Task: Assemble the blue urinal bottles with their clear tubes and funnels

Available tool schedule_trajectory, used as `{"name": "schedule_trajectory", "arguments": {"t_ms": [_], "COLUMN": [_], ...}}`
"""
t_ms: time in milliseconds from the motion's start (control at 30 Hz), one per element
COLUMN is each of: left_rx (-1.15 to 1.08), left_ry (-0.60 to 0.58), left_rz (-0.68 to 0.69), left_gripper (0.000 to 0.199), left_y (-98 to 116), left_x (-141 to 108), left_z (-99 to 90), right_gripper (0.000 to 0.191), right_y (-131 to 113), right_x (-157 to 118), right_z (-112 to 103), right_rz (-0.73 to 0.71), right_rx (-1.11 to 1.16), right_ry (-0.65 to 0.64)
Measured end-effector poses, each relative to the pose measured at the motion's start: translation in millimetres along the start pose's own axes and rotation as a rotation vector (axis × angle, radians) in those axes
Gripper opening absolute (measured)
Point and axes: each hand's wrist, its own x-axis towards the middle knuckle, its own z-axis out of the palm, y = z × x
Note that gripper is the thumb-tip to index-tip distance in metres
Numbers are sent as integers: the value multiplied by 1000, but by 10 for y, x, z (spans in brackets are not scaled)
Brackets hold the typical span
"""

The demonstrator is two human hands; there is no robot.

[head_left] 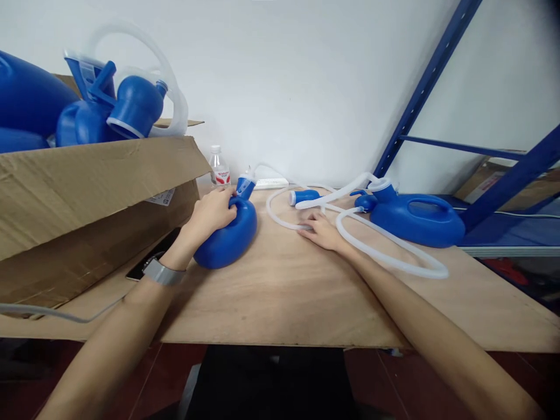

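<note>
My left hand (213, 211) is closed around the handle of a blue plastic urinal bottle (231, 238), which stands on the wooden table with its neck pointing away from me. From its clear cap a thin translucent hose (280, 219) loops to the right. My right hand (321, 231) rests low over the table, its fingers closed on that hose. Just beyond it lies a blue cup-like mouthpiece (306, 196) with a white rim. A second blue urinal bottle (415, 217) lies on the right, with a thick translucent hose (394, 261) curling in front of it.
On the left, an open cardboard box (100, 175) holds several blue bottles and hoses. A clear drink bottle (219, 166) stands near the wall, and a dark phone (153, 256) lies beside the box. Blue metal shelving (420, 93) rises at the right.
</note>
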Motion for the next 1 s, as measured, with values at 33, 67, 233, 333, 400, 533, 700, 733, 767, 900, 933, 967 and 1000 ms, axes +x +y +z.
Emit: {"name": "schedule_trajectory", "arguments": {"t_ms": [33,67,233,333,400,533,700,733,767,900,933,967,1000], "left_rx": [-1,-2,51,185,249,199,134,123,108,-13,-44,-61,-72], "left_ry": [15,31,151,272,286,188,113,100,89,28,7,-8,-17], "left_rz": [-2,-5,-10,108,279,493,401,355,311,214,213,209,205], "left_gripper": [42,40,33,33,33,44,71,76,80,76,70,62,55], "left_y": [-22,-44,-89,27,178,514,716,738,761,853,866,872,872], "left_x": [10,19,9,-60,-129,-270,-252,-207,-151,106,154,191,216], "left_z": [14,26,45,56,105,344,718,777,829,983,1011,1034,1053], "right_gripper": [38,37,41,57,70,94,101,100,98,94,94,94,93], "right_y": [-83,-170,-582,-726,-749,-649,-505,-492,-481,-416,-388,-357,-324], "right_x": [-17,-33,-122,-179,-205,-192,-64,-39,-18,15,14,11,9], "right_z": [-56,-119,-524,-746,-828,-796,-629,-604,-580,-484,-459,-435,-412], "right_rz": [-36,-61,-82,-88,-81,-52,103,153,200,337,362,380,390], "right_rx": [46,93,315,466,560,735,865,881,891,910,910,909,904], "right_ry": [-32,-65,-298,-445,-504,-304,89,135,177,315,335,349,357]}}
